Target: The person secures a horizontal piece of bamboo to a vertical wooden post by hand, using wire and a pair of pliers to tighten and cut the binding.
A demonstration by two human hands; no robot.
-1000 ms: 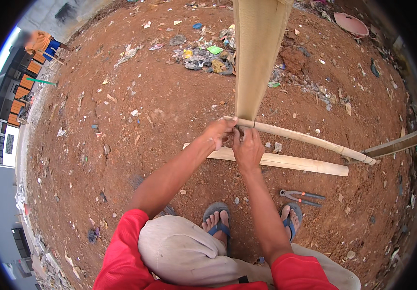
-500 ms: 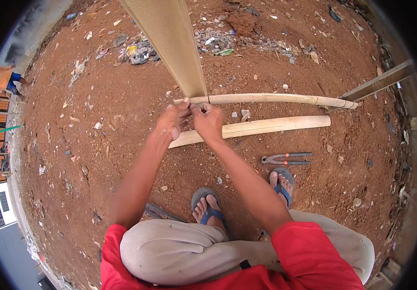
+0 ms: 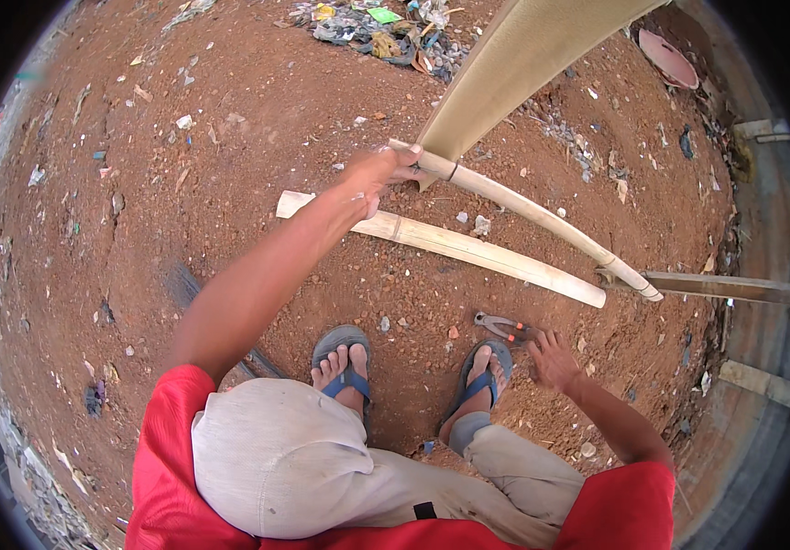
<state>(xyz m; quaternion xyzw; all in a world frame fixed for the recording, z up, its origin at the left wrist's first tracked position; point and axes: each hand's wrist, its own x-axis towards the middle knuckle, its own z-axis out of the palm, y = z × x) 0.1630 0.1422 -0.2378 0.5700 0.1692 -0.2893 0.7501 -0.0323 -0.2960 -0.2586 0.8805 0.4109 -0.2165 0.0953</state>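
My left hand (image 3: 379, 176) is closed round the far-left end of a thin bamboo strip (image 3: 523, 211), holding it against the foot of a tan, flat-faced post (image 3: 505, 73). A thin dark tie circles the strip beside the post. On the ground to the right, a pair of end-cutting pincers (image 3: 498, 325) with orange and black handles lies close to my right foot. My right hand (image 3: 555, 360) is at the handle ends, fingers apart and bent down over them; the handle tips are partly hidden.
A wider split bamboo piece (image 3: 477, 249) lies on the red soil nearer to me. At right, a wooden bar (image 3: 720, 286) meets the strip's far end. Scattered rubbish (image 3: 386, 37) lies beyond the post. My sandalled feet (image 3: 345, 367) are close in front.
My right hand has left the strip's end at the post and moved down right to the pincers. My left hand still holds the strip. The view has turned to the right.
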